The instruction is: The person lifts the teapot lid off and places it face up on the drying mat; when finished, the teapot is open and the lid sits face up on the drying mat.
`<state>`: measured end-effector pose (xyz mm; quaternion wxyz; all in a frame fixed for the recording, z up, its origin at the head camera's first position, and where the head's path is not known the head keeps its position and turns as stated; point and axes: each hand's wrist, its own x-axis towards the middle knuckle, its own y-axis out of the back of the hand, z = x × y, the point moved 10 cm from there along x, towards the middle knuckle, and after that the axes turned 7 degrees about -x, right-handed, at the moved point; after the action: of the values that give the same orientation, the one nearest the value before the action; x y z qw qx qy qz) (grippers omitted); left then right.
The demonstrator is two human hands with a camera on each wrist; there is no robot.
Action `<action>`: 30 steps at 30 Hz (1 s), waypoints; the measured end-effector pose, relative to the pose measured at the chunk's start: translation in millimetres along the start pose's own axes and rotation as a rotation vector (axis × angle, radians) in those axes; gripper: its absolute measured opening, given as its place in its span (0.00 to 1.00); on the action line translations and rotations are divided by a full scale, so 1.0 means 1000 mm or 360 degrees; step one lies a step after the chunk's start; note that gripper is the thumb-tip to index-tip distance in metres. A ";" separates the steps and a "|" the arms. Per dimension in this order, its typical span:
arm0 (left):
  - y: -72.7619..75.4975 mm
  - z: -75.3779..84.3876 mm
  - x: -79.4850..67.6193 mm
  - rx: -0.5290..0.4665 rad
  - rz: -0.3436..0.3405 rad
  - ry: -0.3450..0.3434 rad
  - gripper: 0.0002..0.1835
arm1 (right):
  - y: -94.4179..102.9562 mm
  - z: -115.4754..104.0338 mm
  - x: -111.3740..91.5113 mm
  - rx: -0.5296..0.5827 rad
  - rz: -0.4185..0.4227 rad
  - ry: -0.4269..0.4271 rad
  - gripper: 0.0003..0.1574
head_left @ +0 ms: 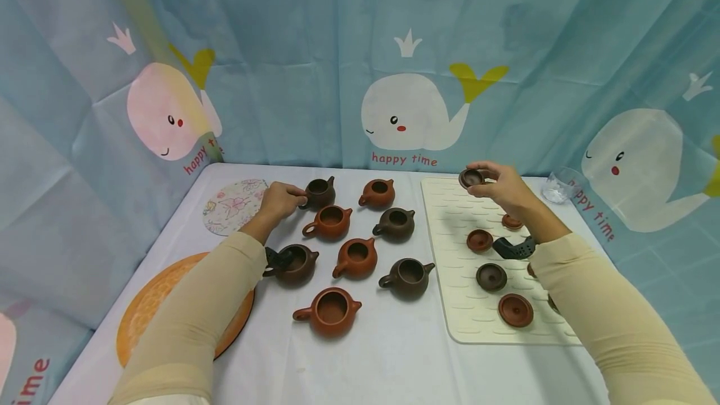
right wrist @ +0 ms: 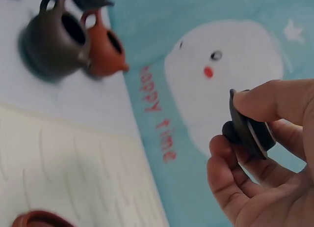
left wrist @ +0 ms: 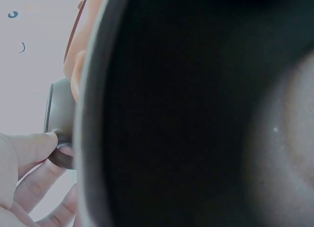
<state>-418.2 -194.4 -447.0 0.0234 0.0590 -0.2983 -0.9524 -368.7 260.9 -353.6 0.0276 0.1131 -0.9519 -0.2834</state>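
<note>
At the back left of the table, my left hand (head_left: 281, 201) pinches the handle of a dark brown teapot (head_left: 320, 192), which has no lid on it. In the left wrist view, thumb and fingers close on that handle, while the dark rim of another teapot (left wrist: 93, 109) fills most of the picture. My right hand (head_left: 498, 185) holds a dark teapot lid (head_left: 471, 178) above the far end of the cream mat (head_left: 450, 324). The right wrist view shows the lid (right wrist: 248, 128) tilted on edge, its knob by the fingers.
Several lidless teapots, reddish (head_left: 332, 311) and dark (head_left: 409, 278), stand mid-table. On the mat lie more lids (head_left: 515, 310). A clear glass bowl (head_left: 562, 185) stands back right. To the left are a round orange board (head_left: 152, 295) and a floral round mat (head_left: 227, 208).
</note>
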 end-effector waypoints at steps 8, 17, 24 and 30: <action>0.000 0.000 0.000 -0.0005 0.0001 0.0002 0.11 | 0.000 0.038 0.008 -0.0128 0.0004 -0.0103 0.35; 0.000 -0.001 0.000 -0.0035 -0.0014 0.0017 0.11 | -0.006 0.082 0.013 -0.0264 0.0046 -0.0273 0.35; 0.000 -0.001 0.002 -0.0033 -0.0016 -0.0005 0.11 | -0.011 0.095 0.017 -0.0293 0.0068 -0.0266 0.34; 0.000 -0.002 0.002 -0.0026 -0.0016 -0.0018 0.11 | -0.020 0.100 0.019 -0.0356 0.0012 -0.0241 0.35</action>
<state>-420.0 -195.7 -448.8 0.0174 0.0548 -0.2902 -0.9552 -394.9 293.8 -448.9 -0.0307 0.0840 -0.9141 -0.3954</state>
